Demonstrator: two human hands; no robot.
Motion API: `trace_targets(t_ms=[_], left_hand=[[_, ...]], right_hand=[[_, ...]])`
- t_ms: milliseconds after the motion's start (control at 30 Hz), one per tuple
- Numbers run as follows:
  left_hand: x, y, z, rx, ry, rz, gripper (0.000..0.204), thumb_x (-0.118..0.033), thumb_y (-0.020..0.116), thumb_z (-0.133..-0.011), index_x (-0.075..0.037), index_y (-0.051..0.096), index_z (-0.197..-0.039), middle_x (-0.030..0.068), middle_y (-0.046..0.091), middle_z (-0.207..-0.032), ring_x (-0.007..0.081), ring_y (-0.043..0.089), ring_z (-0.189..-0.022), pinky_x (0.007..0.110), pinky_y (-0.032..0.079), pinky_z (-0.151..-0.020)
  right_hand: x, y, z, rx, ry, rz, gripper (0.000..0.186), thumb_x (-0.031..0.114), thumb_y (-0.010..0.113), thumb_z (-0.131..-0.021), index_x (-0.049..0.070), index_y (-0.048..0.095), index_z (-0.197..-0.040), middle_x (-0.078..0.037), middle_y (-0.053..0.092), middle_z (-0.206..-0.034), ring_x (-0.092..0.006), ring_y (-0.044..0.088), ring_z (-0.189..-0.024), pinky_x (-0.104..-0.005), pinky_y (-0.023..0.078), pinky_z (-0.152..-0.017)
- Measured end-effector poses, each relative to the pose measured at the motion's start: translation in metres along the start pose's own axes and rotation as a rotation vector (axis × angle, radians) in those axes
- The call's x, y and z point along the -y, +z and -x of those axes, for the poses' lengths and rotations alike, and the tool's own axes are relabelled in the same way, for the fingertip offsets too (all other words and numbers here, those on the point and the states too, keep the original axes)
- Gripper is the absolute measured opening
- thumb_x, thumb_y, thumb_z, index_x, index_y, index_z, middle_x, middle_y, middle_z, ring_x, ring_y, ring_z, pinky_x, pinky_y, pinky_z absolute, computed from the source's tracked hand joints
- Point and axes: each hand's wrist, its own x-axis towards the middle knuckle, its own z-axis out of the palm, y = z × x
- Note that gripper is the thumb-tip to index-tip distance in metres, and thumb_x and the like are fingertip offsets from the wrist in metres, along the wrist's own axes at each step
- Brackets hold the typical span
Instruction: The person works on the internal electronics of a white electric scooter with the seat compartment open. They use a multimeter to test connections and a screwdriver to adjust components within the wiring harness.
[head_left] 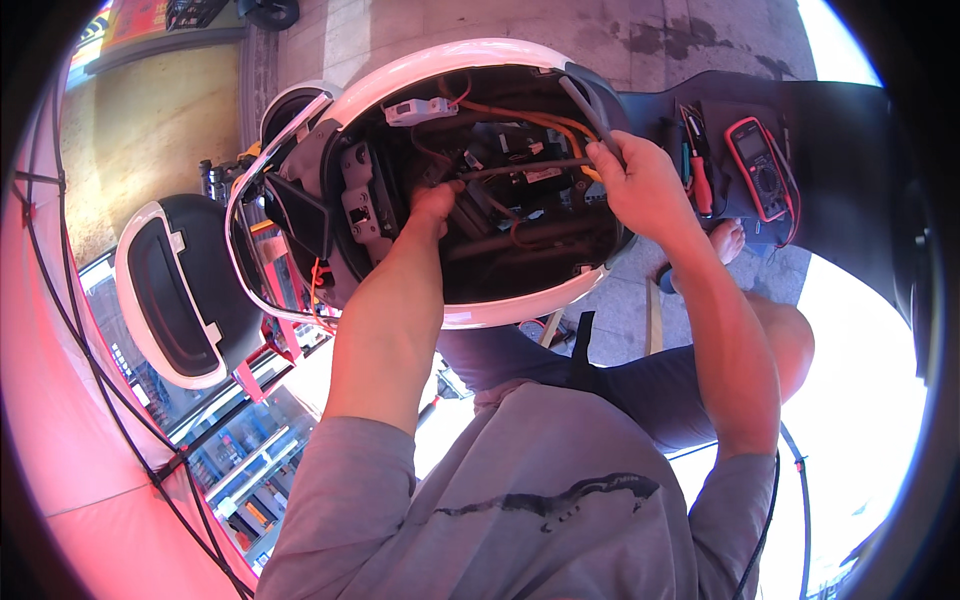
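Note:
A scooter body with a white shell [520, 312] lies open in front of me, its dark cavity full of wiring. My left hand [434, 204] reaches inside, with the fingers closed at one end of a thin dark cable [530, 169]; the fingertips are partly hidden among black parts. From there the cable stretches right to my right hand [635, 182], which pinches it between thumb and fingers near the cavity's right rim. A grey tube-like length [585, 105] rises from that same grip. Orange cables [540, 118] run behind it, and a white boxy connector [418, 111] sits by the far rim.
To the right, a red-framed multimeter [758, 170] and a red-handled screwdriver [700, 180] lie on a black surface [830, 150]. A white-edged black panel [165, 290] is at left, above a glass-fronted case [250, 470]. Dark poles cross a pink awning.

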Motion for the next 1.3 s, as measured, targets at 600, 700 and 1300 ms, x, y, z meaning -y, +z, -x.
trace_targets(t_ms=[600, 700, 1300], left_hand=[[0.002, -0.005, -0.007, 0.03, -0.181, 0.184, 0.052, -0.015, 0.066, -0.074, -0.012, 0.049, -0.123, 0.013, 0.056, -0.116, 0.0332, 0.054, -0.111, 0.059, 0.036, -0.095], [-0.001, -0.004, -0.005, 0.037, -0.191, 0.192, 0.053, -0.015, 0.066, -0.073, -0.013, 0.049, -0.123, 0.0133, 0.055, -0.119, 0.0338, 0.051, -0.115, 0.061, 0.032, -0.097], [0.015, -0.007, -0.021, 0.035, -0.176, 0.225, 0.056, -0.016, 0.068, -0.07, -0.013, 0.05, -0.123, 0.0138, 0.057, -0.119, 0.0322, 0.05, -0.116, 0.059, 0.03, -0.1]], right_hand=[[0.003, 0.013, -0.006, -0.051, -0.004, -0.005, 0.028, 0.025, 0.056, -0.094, -0.001, 0.065, -0.093, -0.024, 0.063, -0.076, -0.0423, 0.062, -0.077, -0.0439, 0.048, -0.069], [0.004, 0.013, -0.009, -0.08, 0.04, 0.029, 0.029, 0.025, 0.056, -0.094, -0.002, 0.065, -0.093, -0.026, 0.063, -0.076, -0.0435, 0.062, -0.08, -0.0452, 0.048, -0.07], [0.0, 0.013, -0.014, -0.04, 0.099, -0.004, 0.03, 0.024, 0.054, -0.094, -0.004, 0.064, -0.09, -0.024, 0.063, -0.075, -0.0419, 0.063, -0.077, -0.0452, 0.047, -0.07]])
